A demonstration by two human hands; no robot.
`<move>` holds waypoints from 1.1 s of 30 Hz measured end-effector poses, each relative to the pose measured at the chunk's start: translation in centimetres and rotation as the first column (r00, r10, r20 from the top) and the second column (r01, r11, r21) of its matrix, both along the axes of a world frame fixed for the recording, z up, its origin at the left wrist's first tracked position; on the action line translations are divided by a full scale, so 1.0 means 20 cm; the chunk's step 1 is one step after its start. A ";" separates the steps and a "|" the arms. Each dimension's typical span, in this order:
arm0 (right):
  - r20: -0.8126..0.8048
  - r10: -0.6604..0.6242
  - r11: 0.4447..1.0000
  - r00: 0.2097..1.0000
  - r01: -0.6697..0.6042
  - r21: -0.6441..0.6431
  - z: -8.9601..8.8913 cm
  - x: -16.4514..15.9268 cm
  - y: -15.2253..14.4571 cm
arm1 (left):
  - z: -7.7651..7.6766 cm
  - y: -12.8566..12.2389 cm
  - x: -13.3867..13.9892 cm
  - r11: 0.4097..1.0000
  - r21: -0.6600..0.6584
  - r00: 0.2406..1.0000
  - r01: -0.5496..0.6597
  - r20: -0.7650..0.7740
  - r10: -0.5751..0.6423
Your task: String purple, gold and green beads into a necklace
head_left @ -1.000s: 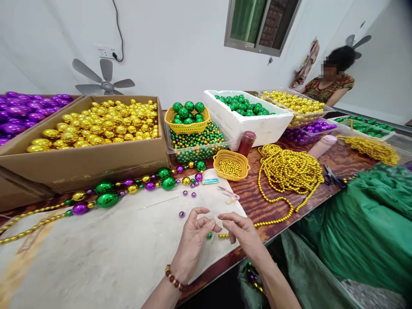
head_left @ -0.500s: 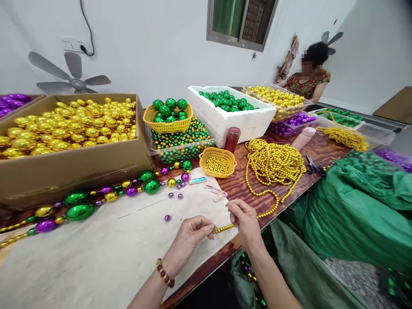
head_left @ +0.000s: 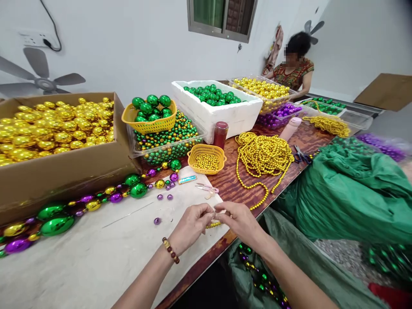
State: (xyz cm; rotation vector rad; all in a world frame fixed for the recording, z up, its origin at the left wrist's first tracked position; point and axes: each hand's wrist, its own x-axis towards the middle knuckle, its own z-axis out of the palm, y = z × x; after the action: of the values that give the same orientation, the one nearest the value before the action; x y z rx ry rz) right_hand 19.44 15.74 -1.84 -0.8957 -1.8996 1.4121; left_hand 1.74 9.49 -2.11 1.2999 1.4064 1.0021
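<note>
My left hand, a beaded bracelet on its wrist, pinches one end of a gold bead string. Its fingertips meet those of my right hand, which is also closed in a pinch; what lies between those right fingertips is too small to make out. From under my hands the string leads towards a heap of gold bead strings on the table. Just beyond my fingers lie pink-handled thread snips. Several loose purple beads and a long needle rest on the white cloth.
A yellow basket of small gold beads stands ahead, beside a red bottle. At left is a cardboard box of gold beads. Dark-handled scissors lie right, near a green sack. Another person sits at the far end.
My right hand has come down and left, so both hands' fingertips now meet. The view has turned slightly to the right.
</note>
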 end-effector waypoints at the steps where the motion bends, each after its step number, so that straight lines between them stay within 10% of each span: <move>1: -0.008 0.009 1.000 1.000 -0.009 -0.002 -0.01 -0.02 -0.01 | 0.01 0.00 0.00 1.000 0.015 0.999 -0.007 -0.042 0.008; 9: -0.191 0.040 0.916 0.981 -0.112 -0.386 -0.07 0.02 -0.06 | 0.00 -0.01 -0.01 0.995 0.079 0.998 -0.060 0.023 0.058; 18: -0.531 -0.277 0.733 0.801 -0.181 -0.655 -0.13 -0.08 -0.10 | -0.09 -0.01 0.08 0.959 0.001 0.881 -0.285 0.395 0.262; 27: -0.361 -0.128 0.930 0.924 -0.014 -0.367 -0.22 -0.12 -0.08 | -0.09 0.00 0.09 0.922 -0.003 0.895 -0.387 0.241 0.376; 33: -0.544 -0.212 0.736 0.812 -0.234 -0.635 -0.11 -0.02 -0.02 | -0.08 -0.02 0.08 0.948 -0.006 0.906 -0.318 0.292 0.305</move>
State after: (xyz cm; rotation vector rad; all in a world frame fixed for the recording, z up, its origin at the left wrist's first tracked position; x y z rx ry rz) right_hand 18.99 15.38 -4.12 -0.6150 -0.8935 2.1513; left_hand 3.38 9.05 -3.65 0.9235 1.3928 1.3843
